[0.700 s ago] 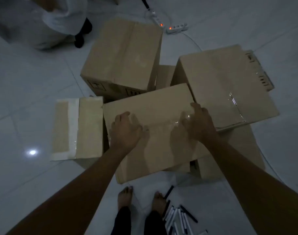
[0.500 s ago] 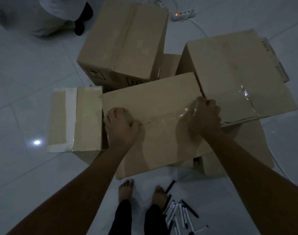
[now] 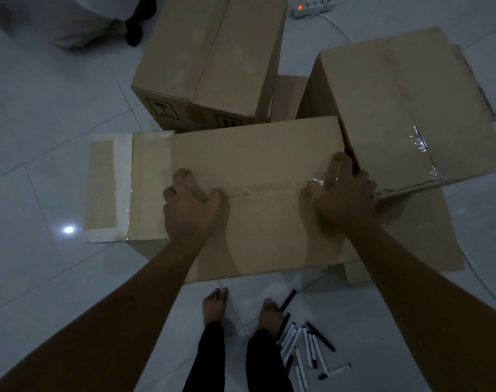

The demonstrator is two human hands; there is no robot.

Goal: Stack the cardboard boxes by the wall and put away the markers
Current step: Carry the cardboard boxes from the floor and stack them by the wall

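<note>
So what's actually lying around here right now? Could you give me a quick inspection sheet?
Surface: pale glossy tiled floor.
Job's things: brown taped cardboard box in the middle, with more boxes around it; black-and-white markers scattered by the bare feet.
Clutter: nothing seen.
Fingers: left hand curled on the box's top; right hand hooked over its right edge.
Cables: white power strip, its light on, and its cord.
Surroundings: another person's pale clothing, top left.
</note>
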